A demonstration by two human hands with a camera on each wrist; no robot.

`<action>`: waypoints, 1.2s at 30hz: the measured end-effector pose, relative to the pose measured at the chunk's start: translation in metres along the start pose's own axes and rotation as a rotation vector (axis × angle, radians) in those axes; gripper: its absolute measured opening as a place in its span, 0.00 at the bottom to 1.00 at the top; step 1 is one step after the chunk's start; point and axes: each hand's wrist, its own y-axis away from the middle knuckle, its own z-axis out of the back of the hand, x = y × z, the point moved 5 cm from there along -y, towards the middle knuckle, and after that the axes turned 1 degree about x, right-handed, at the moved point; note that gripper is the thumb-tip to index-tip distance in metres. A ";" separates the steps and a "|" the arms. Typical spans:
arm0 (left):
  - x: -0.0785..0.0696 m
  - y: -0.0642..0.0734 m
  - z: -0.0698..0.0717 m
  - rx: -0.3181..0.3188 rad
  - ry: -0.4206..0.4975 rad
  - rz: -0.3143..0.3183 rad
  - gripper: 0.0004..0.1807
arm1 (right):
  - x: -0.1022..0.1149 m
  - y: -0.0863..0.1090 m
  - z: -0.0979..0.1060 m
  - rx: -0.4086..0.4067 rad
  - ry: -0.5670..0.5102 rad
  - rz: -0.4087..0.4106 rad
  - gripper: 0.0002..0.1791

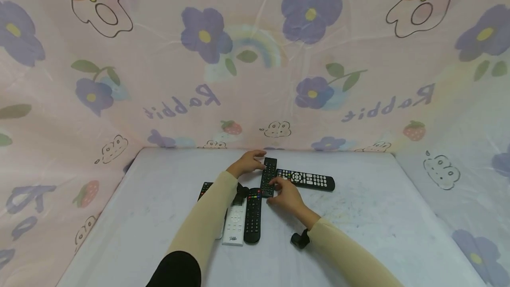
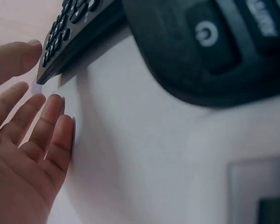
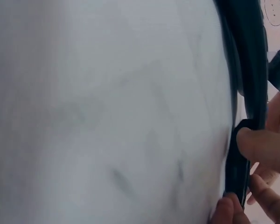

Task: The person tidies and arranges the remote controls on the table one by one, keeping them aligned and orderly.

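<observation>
A slim black remote control (image 1: pixel 268 176) lies nearly upright between both hands in the head view. My right hand (image 1: pixel 287 196) pinches its near end; in the right wrist view the thumb (image 3: pixel 261 145) presses on a dark remote's end (image 3: pixel 238 163), with fingertips at its other side. My left hand (image 1: pixel 249 163) is at the far end of the slim remote. In the left wrist view its fingers (image 2: pixel 49 128) are spread and gently bent, with the thumb close to the corner of a remote (image 2: pixel 79 32); whether it touches cannot be made out.
A black remote with white buttons (image 1: pixel 308 179) lies crosswise to the right. Nearer stand a white remote (image 1: pixel 234 225) and a black rounded remote (image 1: pixel 253 216) side by side; another remote (image 1: pixel 205 188) is partly hidden by the left sleeve. Patterned cloth walls surround the white table (image 1: pixel 358 225).
</observation>
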 end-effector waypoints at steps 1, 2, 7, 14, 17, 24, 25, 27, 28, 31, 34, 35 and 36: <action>-0.001 -0.001 -0.001 0.004 -0.009 -0.001 0.35 | -0.001 -0.001 0.000 -0.003 0.006 -0.004 0.27; -0.001 -0.002 -0.002 0.008 -0.020 -0.003 0.35 | -0.001 -0.001 -0.001 -0.005 0.012 -0.002 0.28; -0.005 -0.003 -0.006 0.035 -0.056 -0.005 0.34 | 0.002 -0.003 -0.002 -0.004 0.055 0.020 0.28; -0.005 0.001 -0.004 0.028 -0.096 0.015 0.33 | 0.003 -0.004 -0.004 0.013 0.089 0.015 0.27; -0.002 0.001 0.000 0.008 -0.089 0.024 0.33 | 0.004 -0.005 -0.003 0.011 0.068 0.041 0.27; 0.002 -0.001 0.006 -0.040 -0.050 0.000 0.31 | 0.004 -0.006 0.004 -0.014 -0.003 0.049 0.25; 0.003 0.000 0.007 -0.044 -0.048 -0.002 0.31 | 0.004 -0.006 0.004 -0.013 -0.010 0.048 0.25; 0.003 0.000 0.007 -0.050 -0.045 -0.001 0.31 | 0.004 -0.006 0.004 -0.007 -0.026 0.047 0.25; 0.004 0.000 0.007 -0.053 -0.045 0.000 0.31 | 0.004 -0.006 0.005 -0.008 -0.034 0.047 0.25; 0.002 0.001 0.008 -0.057 -0.052 -0.005 0.31 | 0.003 -0.005 0.006 -0.021 -0.063 0.051 0.25; -0.001 0.002 0.009 -0.059 -0.055 -0.022 0.31 | 0.001 -0.003 0.008 -0.027 -0.090 0.048 0.25; -0.003 0.002 0.010 -0.059 -0.057 -0.029 0.31 | 0.001 -0.002 0.009 -0.025 -0.099 0.046 0.25; -0.004 0.003 0.011 -0.058 -0.056 -0.034 0.31 | 0.001 -0.001 0.010 -0.021 -0.101 0.048 0.25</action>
